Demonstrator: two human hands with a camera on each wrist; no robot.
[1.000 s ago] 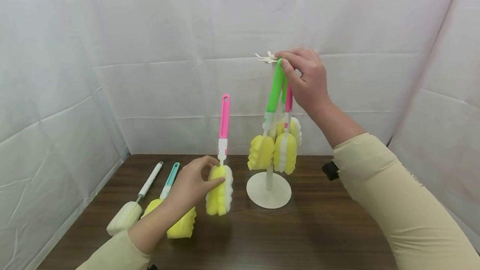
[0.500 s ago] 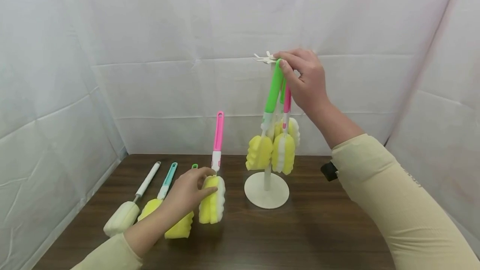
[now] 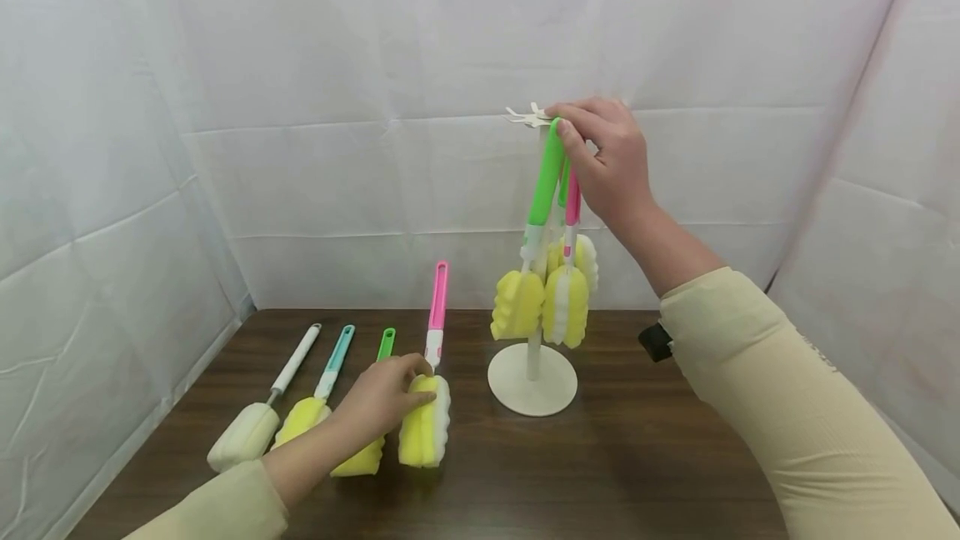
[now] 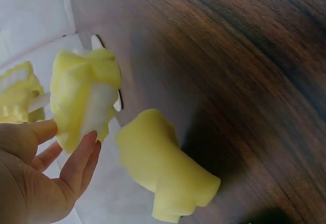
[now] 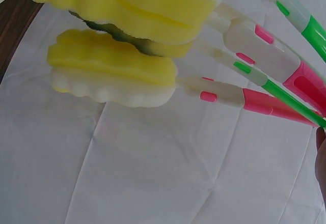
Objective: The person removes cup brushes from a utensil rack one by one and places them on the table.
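While the left hand (image 3: pixel 378 401) grips the yellow-and-white sponge head of the pink-handled brush (image 3: pixel 427 407), that head rests upright on the brown table (image 3: pixel 637 473), its handle pointing up. The thumb lies on one face of the sponge and the curled fingers (image 4: pixel 84 155) on the opposite face, so the sponge sits between them. Just beside it lie a green-handled brush (image 3: pixel 385 344), a teal-handled brush (image 3: pixel 335 361) and a white brush (image 3: pixel 258 419). The right hand (image 3: pixel 607 161) is raised at the top of the white stand (image 3: pixel 532 382); its thumb and forefinger pinch the upper end of a hanging green brush (image 3: pixel 543 190). Other sponge brushes hang close against it on the same stand.
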